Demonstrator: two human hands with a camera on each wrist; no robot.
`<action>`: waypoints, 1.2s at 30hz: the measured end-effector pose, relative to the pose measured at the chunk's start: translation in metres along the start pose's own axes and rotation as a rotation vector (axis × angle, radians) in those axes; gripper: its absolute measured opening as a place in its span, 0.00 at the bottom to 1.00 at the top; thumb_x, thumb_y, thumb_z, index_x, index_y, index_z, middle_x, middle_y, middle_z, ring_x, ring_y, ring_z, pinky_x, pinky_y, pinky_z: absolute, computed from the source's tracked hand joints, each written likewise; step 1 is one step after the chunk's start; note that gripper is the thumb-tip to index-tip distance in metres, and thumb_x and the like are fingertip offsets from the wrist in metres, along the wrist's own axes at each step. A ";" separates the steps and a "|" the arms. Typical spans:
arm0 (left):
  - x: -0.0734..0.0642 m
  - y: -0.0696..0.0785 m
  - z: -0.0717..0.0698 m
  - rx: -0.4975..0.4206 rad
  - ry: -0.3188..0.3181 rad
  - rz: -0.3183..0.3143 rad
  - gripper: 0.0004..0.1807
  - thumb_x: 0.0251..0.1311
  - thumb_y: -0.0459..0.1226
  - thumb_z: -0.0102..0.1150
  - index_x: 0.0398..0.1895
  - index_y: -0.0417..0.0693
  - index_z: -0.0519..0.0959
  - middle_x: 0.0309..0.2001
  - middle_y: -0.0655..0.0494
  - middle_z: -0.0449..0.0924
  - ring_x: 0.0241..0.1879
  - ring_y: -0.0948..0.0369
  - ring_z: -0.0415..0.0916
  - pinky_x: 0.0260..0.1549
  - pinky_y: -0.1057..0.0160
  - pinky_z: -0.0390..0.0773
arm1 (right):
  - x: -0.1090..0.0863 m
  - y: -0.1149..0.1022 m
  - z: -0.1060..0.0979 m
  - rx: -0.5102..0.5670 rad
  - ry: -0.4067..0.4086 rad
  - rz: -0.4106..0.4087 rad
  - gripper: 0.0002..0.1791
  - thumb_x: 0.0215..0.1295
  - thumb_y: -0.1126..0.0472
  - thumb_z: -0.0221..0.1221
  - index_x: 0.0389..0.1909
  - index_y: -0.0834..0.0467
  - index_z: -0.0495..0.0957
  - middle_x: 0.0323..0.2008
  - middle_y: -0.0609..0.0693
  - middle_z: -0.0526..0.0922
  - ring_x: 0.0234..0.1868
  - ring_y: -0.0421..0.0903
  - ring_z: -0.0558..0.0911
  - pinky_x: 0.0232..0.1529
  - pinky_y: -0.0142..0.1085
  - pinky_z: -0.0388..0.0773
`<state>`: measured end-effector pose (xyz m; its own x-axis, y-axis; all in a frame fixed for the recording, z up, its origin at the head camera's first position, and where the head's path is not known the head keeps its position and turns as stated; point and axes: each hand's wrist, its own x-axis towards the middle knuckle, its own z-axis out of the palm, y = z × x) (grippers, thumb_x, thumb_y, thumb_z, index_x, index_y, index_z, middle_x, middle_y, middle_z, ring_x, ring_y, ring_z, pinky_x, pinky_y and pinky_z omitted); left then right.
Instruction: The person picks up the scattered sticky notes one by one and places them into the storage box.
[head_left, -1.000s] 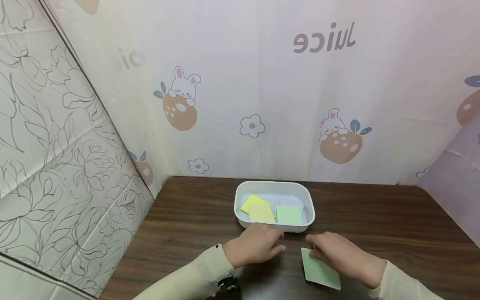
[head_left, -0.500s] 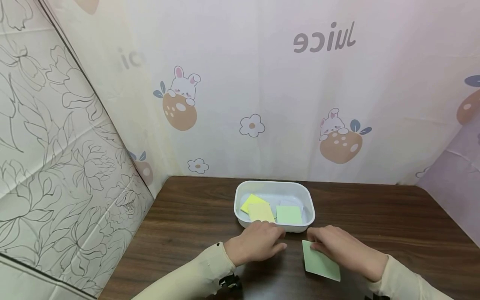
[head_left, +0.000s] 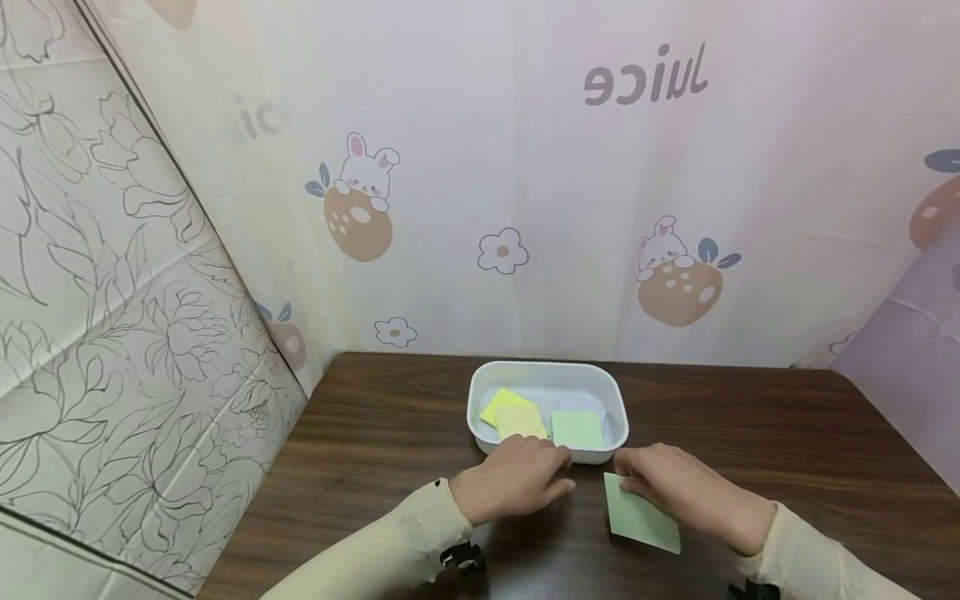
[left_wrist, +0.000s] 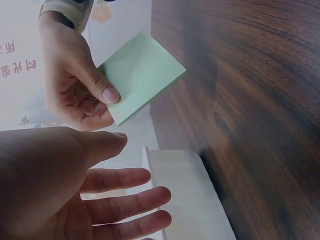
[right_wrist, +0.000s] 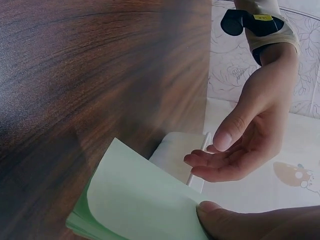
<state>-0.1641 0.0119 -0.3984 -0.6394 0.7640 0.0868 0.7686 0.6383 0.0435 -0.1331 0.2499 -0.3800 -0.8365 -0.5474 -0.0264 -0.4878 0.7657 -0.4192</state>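
Note:
My right hand (head_left: 686, 487) pinches a pad of light green sticky notes (head_left: 641, 518) by one edge, just in front of the white plastic box (head_left: 566, 379). In the right wrist view the thumb lies on the top sheet (right_wrist: 145, 195), and the pad's layered edge shows below it. My left hand (head_left: 513, 479) is held in front of the box with its fingers loosely spread and nothing between them. From the left wrist, its fingers overlap the box's side. Inside the box, a bright yellow pad (head_left: 504, 402), a pale yellow pad (head_left: 520, 422) and a green pad (head_left: 576, 428) lie flat.
A dark wood-grain table (head_left: 750, 417) carries the box near its back edge. Behind the table hangs a printed curtain (head_left: 450, 167), with a flower-patterned sheet (head_left: 135, 292) on the left. Both wrists wear black straps.
My right hand has moved a little away from me, nearer the box, with the green pad. The left hand has shifted slightly the same way and remains without a hold.

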 end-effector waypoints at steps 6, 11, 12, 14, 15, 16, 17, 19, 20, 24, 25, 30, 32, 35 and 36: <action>0.001 -0.002 0.000 -0.015 -0.012 0.004 0.12 0.69 0.50 0.60 0.42 0.54 0.84 0.31 0.64 0.83 0.28 0.68 0.78 0.26 0.67 0.72 | 0.002 -0.002 -0.002 -0.012 0.016 -0.006 0.14 0.66 0.62 0.64 0.26 0.45 0.71 0.19 0.33 0.61 0.21 0.28 0.60 0.22 0.27 0.60; 0.003 -0.003 0.000 -0.012 -0.017 0.001 0.11 0.69 0.50 0.60 0.41 0.55 0.83 0.31 0.64 0.83 0.28 0.68 0.78 0.25 0.67 0.72 | 0.005 -0.002 -0.004 -0.027 0.036 -0.021 0.14 0.66 0.63 0.64 0.26 0.45 0.71 0.19 0.33 0.61 0.20 0.28 0.60 0.22 0.26 0.60; 0.003 -0.003 -0.001 -0.014 -0.020 -0.001 0.11 0.69 0.50 0.60 0.41 0.55 0.83 0.31 0.64 0.83 0.29 0.68 0.78 0.25 0.67 0.72 | 0.005 -0.002 -0.005 -0.029 0.036 -0.019 0.14 0.66 0.63 0.65 0.26 0.45 0.71 0.19 0.33 0.62 0.20 0.28 0.60 0.22 0.26 0.60; 0.004 -0.003 -0.002 -0.012 -0.023 -0.007 0.11 0.69 0.51 0.60 0.41 0.55 0.83 0.31 0.64 0.83 0.29 0.68 0.78 0.26 0.67 0.72 | 0.006 -0.003 -0.006 -0.033 0.034 -0.014 0.14 0.66 0.63 0.65 0.26 0.45 0.71 0.19 0.33 0.62 0.20 0.28 0.60 0.22 0.27 0.60; 0.004 -0.003 -0.002 -0.010 -0.026 -0.008 0.11 0.69 0.51 0.60 0.41 0.55 0.83 0.31 0.64 0.83 0.29 0.68 0.78 0.26 0.67 0.72 | 0.007 -0.003 -0.007 -0.034 0.032 -0.007 0.14 0.66 0.63 0.65 0.26 0.45 0.71 0.19 0.34 0.62 0.20 0.29 0.60 0.22 0.27 0.60; 0.004 -0.004 -0.001 -0.010 -0.029 -0.009 0.11 0.69 0.50 0.60 0.41 0.55 0.83 0.31 0.64 0.83 0.29 0.67 0.79 0.26 0.67 0.72 | 0.007 -0.003 -0.008 -0.035 0.030 -0.001 0.14 0.66 0.62 0.65 0.26 0.45 0.71 0.19 0.34 0.62 0.20 0.29 0.60 0.22 0.27 0.60; 0.004 -0.004 -0.002 -0.010 -0.031 -0.011 0.11 0.69 0.50 0.60 0.41 0.55 0.83 0.31 0.64 0.83 0.29 0.67 0.79 0.26 0.66 0.72 | 0.007 -0.004 -0.008 -0.035 0.029 0.003 0.14 0.65 0.62 0.65 0.26 0.45 0.71 0.19 0.34 0.62 0.20 0.29 0.60 0.22 0.27 0.60; 0.005 -0.004 -0.002 -0.011 -0.034 -0.011 0.11 0.69 0.50 0.60 0.42 0.55 0.83 0.31 0.64 0.83 0.29 0.67 0.79 0.26 0.66 0.72 | 0.008 -0.004 -0.009 -0.036 0.030 0.004 0.14 0.65 0.62 0.65 0.26 0.45 0.72 0.19 0.34 0.62 0.20 0.29 0.60 0.22 0.27 0.60; 0.005 -0.004 -0.001 -0.012 -0.035 -0.011 0.12 0.69 0.50 0.60 0.42 0.54 0.83 0.31 0.64 0.83 0.29 0.67 0.79 0.26 0.66 0.72 | 0.008 -0.004 -0.009 -0.035 0.032 0.001 0.14 0.65 0.62 0.65 0.26 0.45 0.72 0.18 0.34 0.62 0.20 0.29 0.60 0.22 0.27 0.60; 0.005 -0.005 -0.003 -0.016 -0.028 -0.011 0.12 0.69 0.50 0.60 0.43 0.53 0.83 0.32 0.63 0.84 0.30 0.66 0.79 0.26 0.66 0.72 | 0.009 -0.003 -0.009 -0.040 0.041 0.002 0.13 0.65 0.62 0.66 0.26 0.45 0.72 0.18 0.34 0.63 0.20 0.29 0.60 0.22 0.27 0.60; 0.005 -0.006 -0.003 -0.017 -0.023 -0.013 0.12 0.69 0.50 0.60 0.43 0.53 0.83 0.32 0.63 0.84 0.30 0.66 0.79 0.27 0.66 0.73 | 0.009 -0.003 -0.009 -0.045 0.046 0.000 0.13 0.65 0.62 0.66 0.26 0.45 0.72 0.18 0.34 0.64 0.20 0.29 0.60 0.22 0.27 0.60; 0.006 -0.008 -0.005 -0.017 0.002 -0.024 0.14 0.69 0.50 0.60 0.46 0.53 0.84 0.34 0.63 0.85 0.32 0.66 0.81 0.29 0.66 0.76 | 0.011 -0.003 -0.012 -0.053 0.066 -0.005 0.12 0.65 0.62 0.66 0.27 0.46 0.74 0.18 0.34 0.67 0.20 0.29 0.61 0.22 0.27 0.61; 0.007 -0.008 -0.006 -0.011 0.008 -0.025 0.14 0.69 0.50 0.59 0.46 0.53 0.84 0.34 0.63 0.85 0.32 0.66 0.81 0.29 0.66 0.76 | 0.011 -0.003 -0.013 -0.060 0.078 -0.012 0.12 0.64 0.62 0.66 0.27 0.46 0.73 0.18 0.34 0.66 0.20 0.29 0.61 0.22 0.27 0.61; 0.009 -0.009 -0.008 -0.003 0.012 -0.022 0.14 0.69 0.50 0.60 0.46 0.53 0.84 0.34 0.62 0.85 0.32 0.66 0.81 0.28 0.66 0.75 | 0.011 -0.004 -0.016 -0.074 0.098 -0.012 0.13 0.64 0.62 0.67 0.26 0.46 0.72 0.18 0.34 0.64 0.20 0.29 0.60 0.22 0.27 0.61; 0.009 -0.009 -0.008 0.001 0.012 -0.022 0.14 0.69 0.50 0.59 0.46 0.53 0.84 0.34 0.62 0.85 0.31 0.66 0.81 0.28 0.66 0.75 | 0.011 -0.005 -0.016 -0.079 0.104 -0.010 0.14 0.64 0.63 0.67 0.26 0.46 0.72 0.18 0.34 0.64 0.20 0.29 0.60 0.22 0.27 0.61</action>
<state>-0.1765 0.0125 -0.3898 -0.6559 0.7485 0.0975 0.7542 0.6551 0.0443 -0.1442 0.2457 -0.3637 -0.8505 -0.5208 0.0733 -0.5114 0.7866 -0.3461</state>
